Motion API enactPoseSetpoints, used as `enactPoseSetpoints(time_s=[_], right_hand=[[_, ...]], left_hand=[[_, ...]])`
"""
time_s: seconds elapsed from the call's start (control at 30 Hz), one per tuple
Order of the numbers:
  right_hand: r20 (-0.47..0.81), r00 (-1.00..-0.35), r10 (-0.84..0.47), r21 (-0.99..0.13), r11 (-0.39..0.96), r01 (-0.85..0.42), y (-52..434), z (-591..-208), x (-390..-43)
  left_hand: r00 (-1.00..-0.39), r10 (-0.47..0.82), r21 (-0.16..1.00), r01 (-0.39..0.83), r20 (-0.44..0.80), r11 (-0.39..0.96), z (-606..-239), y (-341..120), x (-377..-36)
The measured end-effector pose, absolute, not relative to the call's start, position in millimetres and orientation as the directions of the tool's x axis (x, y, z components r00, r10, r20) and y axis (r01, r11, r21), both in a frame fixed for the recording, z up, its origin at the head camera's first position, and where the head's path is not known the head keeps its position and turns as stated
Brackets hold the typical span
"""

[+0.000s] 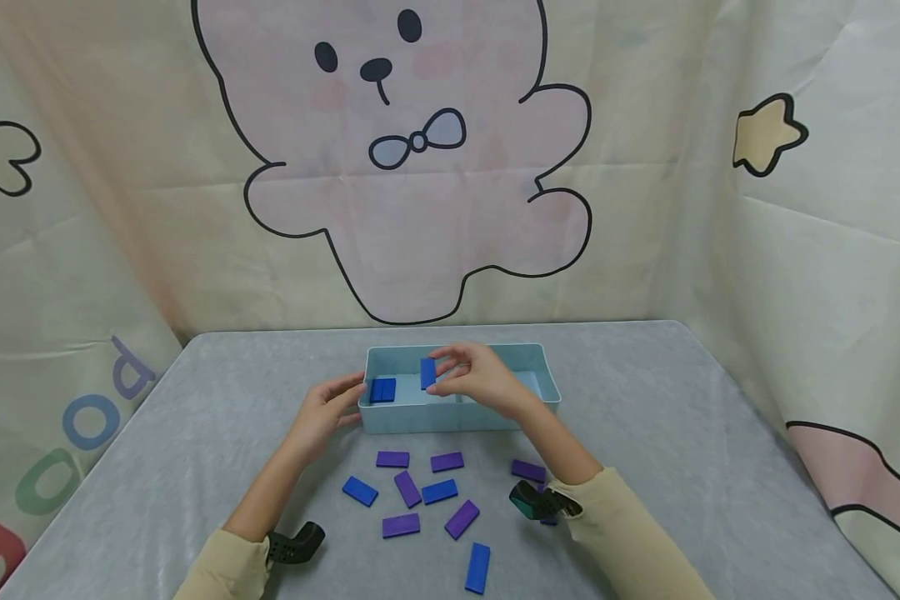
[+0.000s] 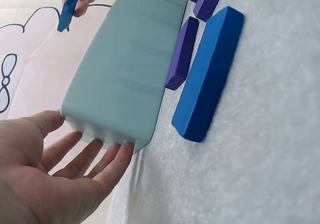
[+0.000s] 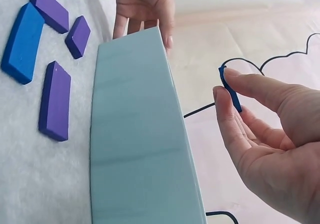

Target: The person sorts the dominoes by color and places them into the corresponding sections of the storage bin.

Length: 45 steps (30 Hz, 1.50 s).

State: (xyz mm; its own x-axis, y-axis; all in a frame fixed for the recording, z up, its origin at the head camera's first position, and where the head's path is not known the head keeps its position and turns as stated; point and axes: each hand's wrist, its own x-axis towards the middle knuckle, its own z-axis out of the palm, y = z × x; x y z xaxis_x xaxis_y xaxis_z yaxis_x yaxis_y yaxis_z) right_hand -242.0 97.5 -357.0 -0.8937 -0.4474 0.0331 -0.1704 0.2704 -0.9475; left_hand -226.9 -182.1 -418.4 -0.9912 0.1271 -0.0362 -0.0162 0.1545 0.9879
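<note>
Your right hand (image 1: 474,379) pinches a blue domino tile (image 1: 428,372) upright between thumb and fingertips, above the middle of the pale blue tray (image 1: 457,414). Your left hand (image 1: 328,408) lies open, fingers straight against the tray's left end, steadying it. Two blue tiles (image 1: 383,389) already lie flat inside at the left. To do this well, keep the left hand bracing the tray and lower the tile just beside those two before letting go. More blue and purple tiles (image 1: 408,488) lie scattered on the grey worktop (image 1: 645,417) nearer you.
</note>
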Motion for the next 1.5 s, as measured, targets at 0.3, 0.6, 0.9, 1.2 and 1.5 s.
enactPoseSetpoints(time_s=[0.3,0.6,0.9,1.2,1.5], right_hand=[[0.037,-0.903,-0.429,-0.937,0.298,-0.18,86,-359,-253],[0.022,-0.912,-0.41,-0.946,0.286,-0.152,71,-359,-261],[0.005,-0.924,-0.383,-0.951,0.284,-0.123,57,-364,-268],[-0.051,-0.937,-0.346,-0.976,0.217,-0.027,44,-370,-276],[-0.102,-0.939,-0.327,-0.978,0.207,0.034,37,-382,-281]], left_hand=[[-0.992,0.123,0.988,-0.013,-0.032,0.153,-419,-182,-227],[-0.992,0.121,0.988,-0.015,-0.034,0.153,-418,-181,-226],[-0.991,0.131,0.989,-0.016,-0.036,0.15,-418,-181,-227],[-0.99,0.136,0.989,-0.012,-0.033,0.15,-418,-182,-227],[-0.991,0.135,0.989,-0.004,-0.024,0.145,-420,-182,-227]])
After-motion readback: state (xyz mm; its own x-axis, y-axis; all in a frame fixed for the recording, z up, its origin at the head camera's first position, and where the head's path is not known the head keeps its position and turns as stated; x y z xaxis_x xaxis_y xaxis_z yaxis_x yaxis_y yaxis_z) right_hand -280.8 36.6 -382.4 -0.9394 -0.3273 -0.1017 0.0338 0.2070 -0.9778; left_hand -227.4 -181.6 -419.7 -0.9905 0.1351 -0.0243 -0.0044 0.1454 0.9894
